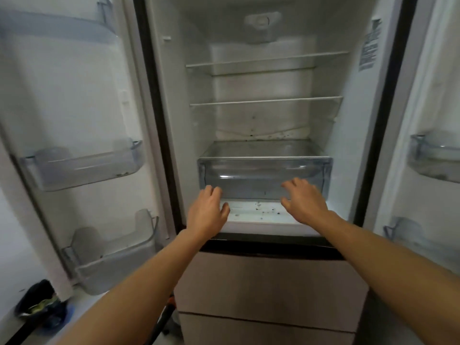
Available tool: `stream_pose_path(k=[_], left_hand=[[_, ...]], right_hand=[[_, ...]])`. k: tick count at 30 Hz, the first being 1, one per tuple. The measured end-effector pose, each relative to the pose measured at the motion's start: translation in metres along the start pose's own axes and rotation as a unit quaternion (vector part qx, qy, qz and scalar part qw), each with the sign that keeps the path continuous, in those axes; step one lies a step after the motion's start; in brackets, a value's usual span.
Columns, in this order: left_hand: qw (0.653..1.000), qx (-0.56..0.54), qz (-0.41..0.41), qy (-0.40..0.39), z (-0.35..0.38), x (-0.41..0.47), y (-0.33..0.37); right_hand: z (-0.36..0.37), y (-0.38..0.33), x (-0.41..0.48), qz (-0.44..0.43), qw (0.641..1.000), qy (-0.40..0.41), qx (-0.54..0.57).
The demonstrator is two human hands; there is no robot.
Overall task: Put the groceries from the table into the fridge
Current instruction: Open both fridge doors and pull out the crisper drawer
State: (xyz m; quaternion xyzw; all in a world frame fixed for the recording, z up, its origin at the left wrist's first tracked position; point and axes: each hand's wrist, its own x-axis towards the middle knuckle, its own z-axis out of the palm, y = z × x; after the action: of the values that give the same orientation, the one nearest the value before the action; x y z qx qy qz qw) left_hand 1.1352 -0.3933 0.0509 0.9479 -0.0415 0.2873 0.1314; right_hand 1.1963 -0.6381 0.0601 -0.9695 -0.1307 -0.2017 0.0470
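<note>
The fridge [348, 135] stands open in front of me, both doors swung wide, its glass shelves [266, 102] bare. A clear plastic crisper drawer [263, 170] sits at the bottom of the compartment. My left hand [207, 211] reaches toward the drawer's lower left corner with fingers relaxed and holds nothing. My right hand [302, 200] hovers just in front of the drawer's right half, fingers spread, also holding nothing. No groceries or table are in view.
Clear door bins hang on the left door [84, 168] [112, 260] and on the right door [435, 158]. Dark crumbs lie on the fridge floor [258, 210]. Beige freezer drawers [271, 287] sit below. A dark bag [39, 305] lies on the ground at lower left.
</note>
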Motion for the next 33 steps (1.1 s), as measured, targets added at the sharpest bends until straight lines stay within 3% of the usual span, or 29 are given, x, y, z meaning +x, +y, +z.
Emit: stream_pose_path(k=[18,23,33], left_hand=[[0.985,0.142,0.076,-0.053,0.141,0.235,-0.034],[0.985,0.149,0.087,0.013,0.161,0.241,-0.039],[0.987,0.147,0.07,-0.007,0.124,0.2,-0.026]], right_hand=[[0.082,0.075,0.186,0.013,0.995,0.037,-0.087],[0.1,0.08,0.195,0.017,0.992,0.101,-0.079],[0.082,0.067,0.154,0.009,0.982,0.167,-0.086]])
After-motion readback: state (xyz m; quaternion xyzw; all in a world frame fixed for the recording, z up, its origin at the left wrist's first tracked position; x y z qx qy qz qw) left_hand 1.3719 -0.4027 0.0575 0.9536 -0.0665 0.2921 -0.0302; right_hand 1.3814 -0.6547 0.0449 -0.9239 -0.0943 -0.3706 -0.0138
